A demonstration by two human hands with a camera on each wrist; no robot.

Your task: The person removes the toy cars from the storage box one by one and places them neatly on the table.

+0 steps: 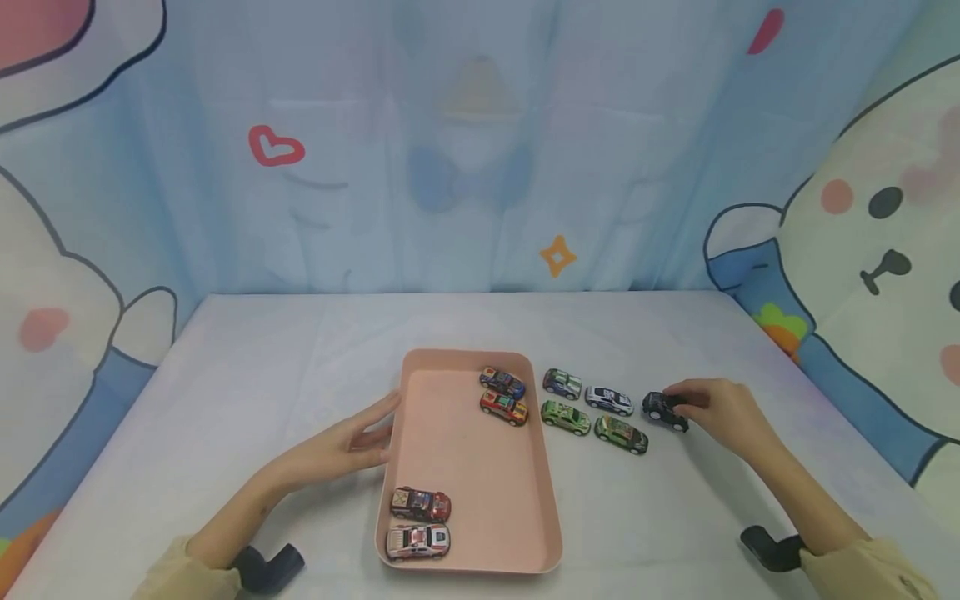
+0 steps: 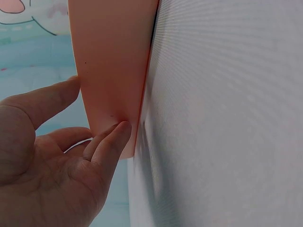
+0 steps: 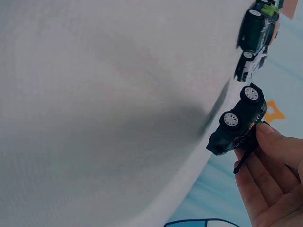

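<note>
My right hand (image 1: 723,417) pinches a black toy car (image 1: 664,411) between thumb and fingers, right of the other loose cars. In the right wrist view the black car (image 3: 239,120) is tilted, its white-hubbed wheels showing, close over the tabletop. My left hand (image 1: 341,446) rests its extended fingers against the left wall of a pink tray (image 1: 480,467). The left wrist view shows the fingertips touching the outer side of the tray (image 2: 111,56). Inside the tray, a blue car (image 1: 502,382) and a red-yellow car (image 1: 504,407) sit far right; a dark-red car (image 1: 421,504) and a white car (image 1: 417,542) sit near left.
Between the tray and my right hand stand a green-silver car (image 1: 562,383), a white-black car (image 1: 609,400), a light green car (image 1: 566,417) and a dark green car (image 1: 621,434). A white cloth covers the table (image 1: 300,358). A printed curtain (image 1: 465,167) hangs behind it.
</note>
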